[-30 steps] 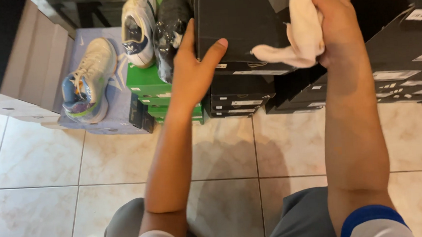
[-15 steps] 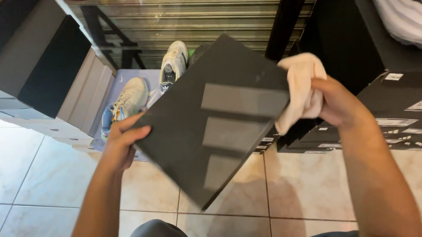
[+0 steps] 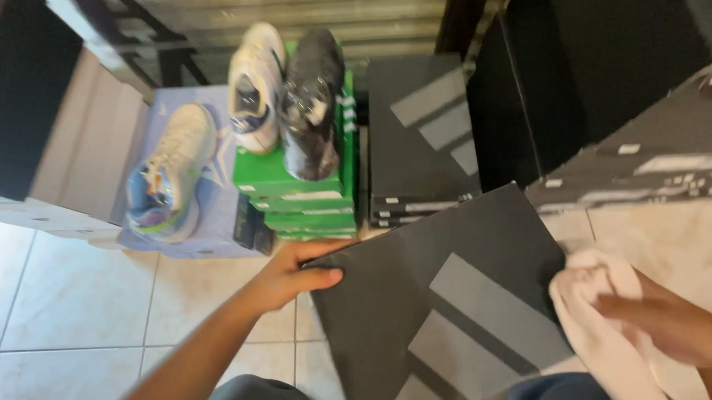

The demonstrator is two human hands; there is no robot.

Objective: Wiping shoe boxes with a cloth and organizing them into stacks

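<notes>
The tiled floor (image 3: 66, 300) fills the lower left of the view, pale squares with thin grout lines. Along the right stands a bank of black boxes (image 3: 659, 165), stacked high with small white labels on their ends. At the left edge leans a large tan and dark carton (image 3: 47, 136).

The dark grey shoebox lid (image 3: 445, 302), marked with three lighter slanted bars, lies tilted across the person's lap, low and centre in the view. Behind it sits a shorter stack of black shoeboxes (image 3: 418, 138) with the same bars on top, and just beside that a stack of green shoeboxes (image 3: 298, 191). A pale blue box (image 3: 208, 209) rests on the floor to the left of the green ones.

The white cloth (image 3: 598, 325) touches the lid's right edge. The right hand (image 3: 669, 329) is closed around that cloth. The left hand (image 3: 295, 274) grips the lid's upper left corner, fingers curled over the edge.

A white sneaker (image 3: 254, 87) and a black sneaker (image 3: 311, 104) stand side by side on the green stack; a cream and blue sneaker (image 3: 169, 174) lies on the blue box.
</notes>
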